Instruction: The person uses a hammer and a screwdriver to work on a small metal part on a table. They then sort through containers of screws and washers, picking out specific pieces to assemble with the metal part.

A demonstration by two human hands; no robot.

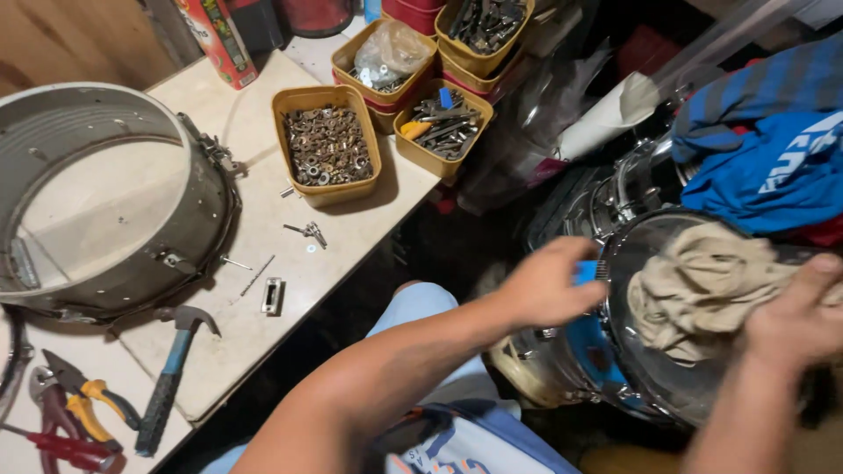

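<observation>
My left hand [549,285] is clamped on the near left rim of the drum [615,369] that sits low at the right of the scene, off the worktop [263,237], near my knee; the fingers curl over the edge beside a blue part, though motion blur hides how far they wrap. My right hand [799,320] presses a beige rag [694,290] down onto the drum's shiny face, palm and fingers bunched into the cloth, so that grip is full of rag. The rag is soft and limp and, I judge, will fold and slide wherever I push, so it wants a wadded handful rather than a pinch. The drum looks like a stiff metal shell with a smooth, polished surface; I would expect it to be fairly heavy, slippery on the chrome, and prone to roll or twist under rubbing, so the rim and its fittings are the safest hold, not the flat face. On the worktop to the left lie a second, bare shell [105,202], a hammer [171,369], pliers [79,395] and 1 yellow tray [327,145] of rusty washers, with more trays farther off. Blue cloth [773,167] is heaped just beyond the drum at far right.
</observation>
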